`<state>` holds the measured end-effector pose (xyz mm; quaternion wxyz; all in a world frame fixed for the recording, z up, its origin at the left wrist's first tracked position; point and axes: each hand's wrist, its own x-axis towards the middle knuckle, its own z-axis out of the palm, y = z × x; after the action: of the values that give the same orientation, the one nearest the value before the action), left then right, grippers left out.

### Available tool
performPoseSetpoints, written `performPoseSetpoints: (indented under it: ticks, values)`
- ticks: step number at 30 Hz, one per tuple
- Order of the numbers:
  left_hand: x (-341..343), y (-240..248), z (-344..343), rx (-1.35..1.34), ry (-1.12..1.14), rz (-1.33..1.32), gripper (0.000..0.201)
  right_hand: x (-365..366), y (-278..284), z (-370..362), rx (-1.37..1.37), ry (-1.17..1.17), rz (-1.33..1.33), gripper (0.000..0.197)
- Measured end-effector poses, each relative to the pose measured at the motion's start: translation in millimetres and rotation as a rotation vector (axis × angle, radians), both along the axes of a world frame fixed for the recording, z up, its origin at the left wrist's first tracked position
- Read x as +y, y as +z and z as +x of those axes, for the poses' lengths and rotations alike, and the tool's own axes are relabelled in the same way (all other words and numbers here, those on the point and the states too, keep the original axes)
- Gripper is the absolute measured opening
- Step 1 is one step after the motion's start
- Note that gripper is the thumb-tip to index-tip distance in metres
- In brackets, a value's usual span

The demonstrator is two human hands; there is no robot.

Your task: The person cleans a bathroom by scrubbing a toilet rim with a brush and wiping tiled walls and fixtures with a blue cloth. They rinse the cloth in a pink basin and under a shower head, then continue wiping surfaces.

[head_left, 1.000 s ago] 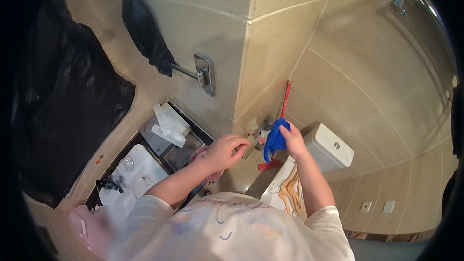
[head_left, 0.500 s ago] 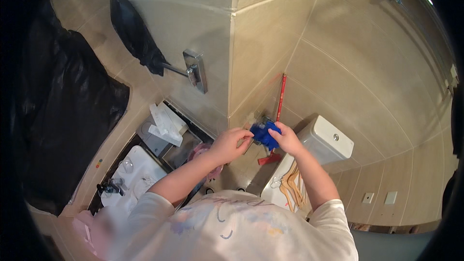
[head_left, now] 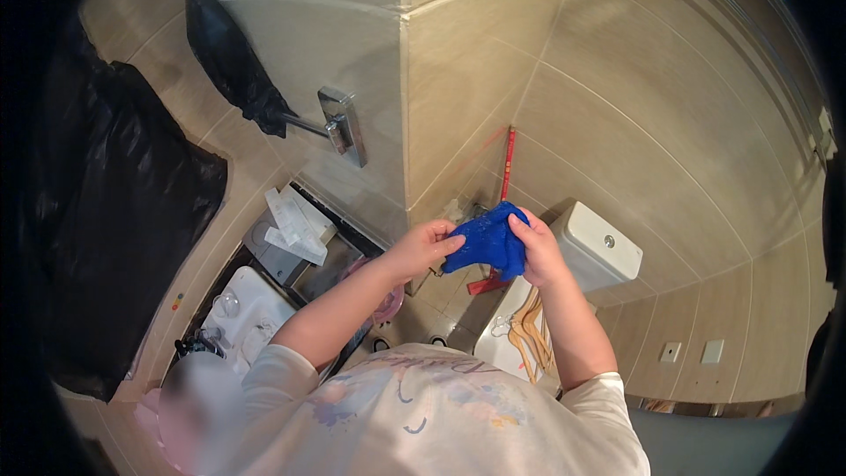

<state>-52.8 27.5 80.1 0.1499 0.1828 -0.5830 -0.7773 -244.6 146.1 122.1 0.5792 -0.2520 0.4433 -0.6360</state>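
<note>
While both forearms are angling inward from the lower edge, elbows bent, the two hands are meeting ahead of the chest at a blue cloth [head_left: 487,242]. Left hand [head_left: 425,249]: fingers are curling nearly closed, thumb pressing toward them, pinching the cloth's left edge. Right hand [head_left: 541,251]: partly closed, it is gripping the right side, thumb lying over the front, other fingers mostly hidden behind. The cloth is hanging in mid-air between them, spread but creased.

Beyond the cloth, a red pole [head_left: 508,161] is leaning toward the tiled wall corner. To the right, a white toilet tank [head_left: 603,242] is standing near the right hand; nearer the body, wooden hangers [head_left: 531,339] are lying on a white toilet lid [head_left: 494,351]. Below the left forearm, a pink basin [head_left: 389,304] is partly showing. Farther left, white boxes [head_left: 298,227] are resting beside a white sink [head_left: 251,300]; black plastic sheeting [head_left: 132,211] is covering part of the wall.
</note>
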Motion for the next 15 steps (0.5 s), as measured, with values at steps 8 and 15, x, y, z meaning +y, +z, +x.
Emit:
performPoseSetpoints:
  ticks: [8, 15]
  values:
    - [7, 14, 0, 0.015, 0.187, -0.06, 0.019, 6, -7, -30, 0.092, -0.022, 0.033, 0.02]
    - [28, 51, 30, 0.0, 0.386, -0.808, 0.02, -16, -7, -15, -0.298, -0.331, -0.173, 0.034]
